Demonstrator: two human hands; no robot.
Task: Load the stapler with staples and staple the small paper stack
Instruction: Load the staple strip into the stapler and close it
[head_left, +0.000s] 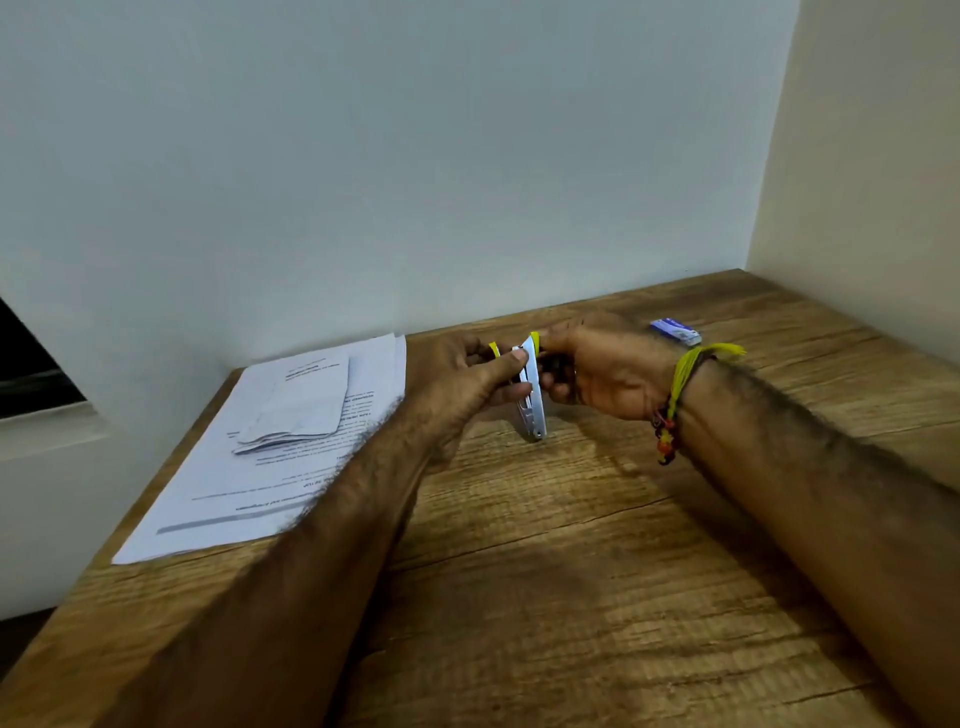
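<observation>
Left hand (470, 382) and right hand (597, 374) both gripped the yellow stapler (531, 395) at frame centre, above the wooden desk (571, 571), apparently opened: loading step. Next move likely called for staples; staple box (675, 332) lay right, small paper stack (301, 400) left.

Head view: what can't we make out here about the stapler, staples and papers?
- Stapler: mostly covered by the left hand and right hand; whether staples are loaded is not visible.
- Staple box: too small and blurred to read its label or see if it is open.
- Paper stack: print is blurred; left forearm covers the lower right corner of the sheets beneath.
- Both forearms: cut off by the bottom edge.
</observation>
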